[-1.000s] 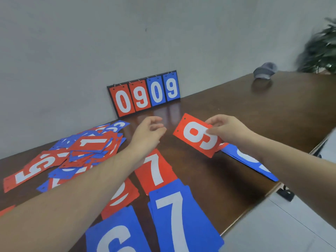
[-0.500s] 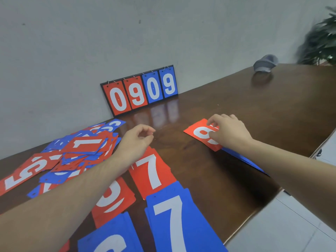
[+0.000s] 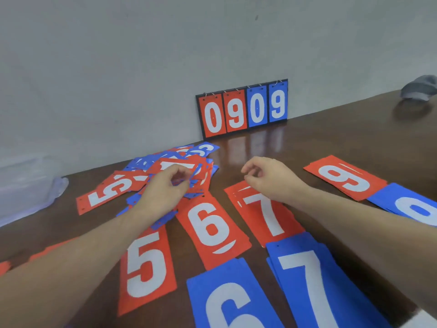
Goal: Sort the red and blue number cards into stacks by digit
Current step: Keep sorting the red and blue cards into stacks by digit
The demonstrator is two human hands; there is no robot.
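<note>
A loose pile of red and blue number cards (image 3: 201, 159) lies at the back left of the brown table (image 3: 331, 138). My left hand (image 3: 163, 192) rests on this pile, thumb and fingers curled and pinching a card at its near edge. My right hand (image 3: 267, 178) hovers over the red 7 stack (image 3: 267, 216), loosely curled and holding nothing. Sorted stacks lie in front of me: red 5 (image 3: 144, 263), red 6 (image 3: 210, 228), blue 6 (image 3: 231, 301), blue 7 (image 3: 312, 287). A red 9 stack (image 3: 345, 177) and a blue stack (image 3: 413, 207) lie at the right.
A flip scoreboard (image 3: 243, 110) reading 0909 leans on the wall behind. One red 5 card (image 3: 111, 190) lies sideways left of the pile. A clear plastic sheet (image 3: 28, 185) is at far left, a grey cap (image 3: 421, 88) at far right. The table's edge (image 3: 423, 312) runs at bottom right.
My right hand laid the red 9 on its stack, let go and drew back over the red 7s. My left hand moved onto the loose pile. The view swung left.
</note>
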